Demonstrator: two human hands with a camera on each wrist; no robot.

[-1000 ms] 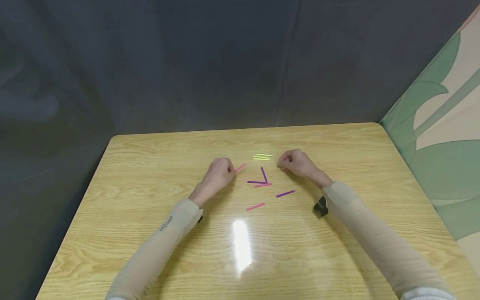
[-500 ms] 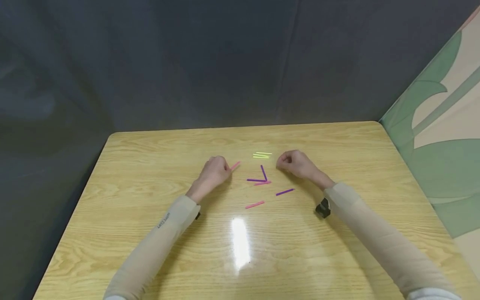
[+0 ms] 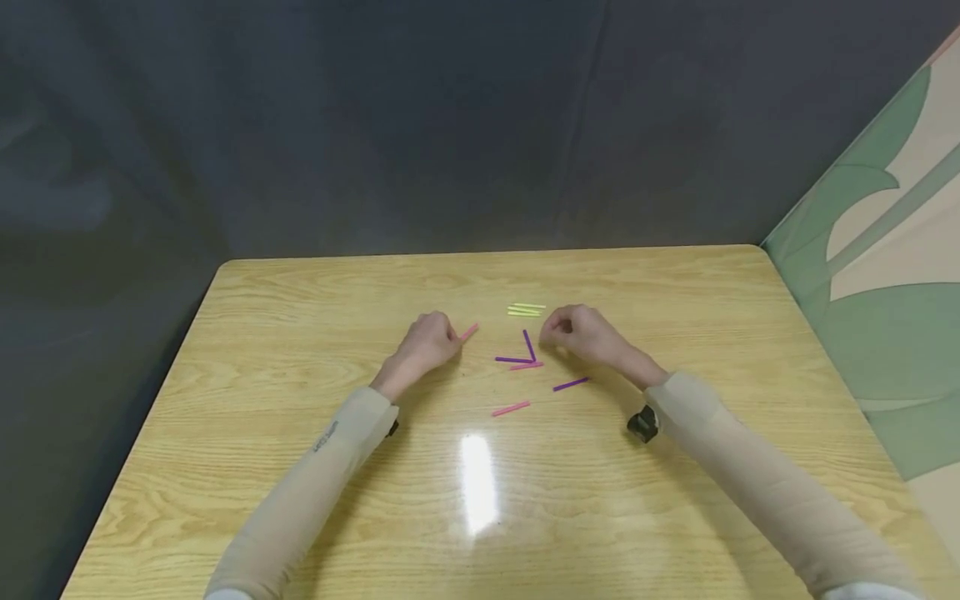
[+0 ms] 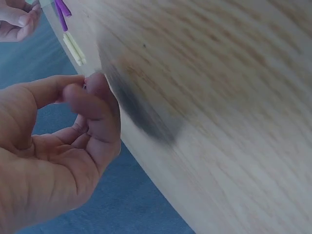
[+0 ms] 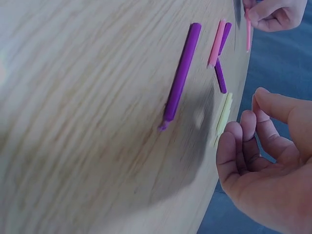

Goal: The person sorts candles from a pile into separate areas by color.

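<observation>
In the head view my left hand (image 3: 430,339) pinches a short pink stick (image 3: 469,332) between thumb and fingers; the stick points up and right. My right hand (image 3: 585,333) is beside two purple sticks (image 3: 513,360) that meet in a V. Its fingers bend loosely, with thumb and index tip close together, and no stick shows between them in the right wrist view. A second pink stick (image 3: 527,366) lies against the corner of the V. Several pale yellow sticks (image 3: 525,309) lie side by side beyond it.
Nearer the front lie a purple stick (image 3: 571,384), with a thin tip in the right wrist view, and a pink stick (image 3: 512,409). The wooden table (image 3: 337,500) ends at a dark curtain (image 3: 450,125). A leaf-patterned cloth (image 3: 885,333) hangs at the right.
My left hand has drawn the pink stick slightly left, away from the V. My right hand has moved a little left, closer to the upright purple stick. The lying sticks keep their places.
</observation>
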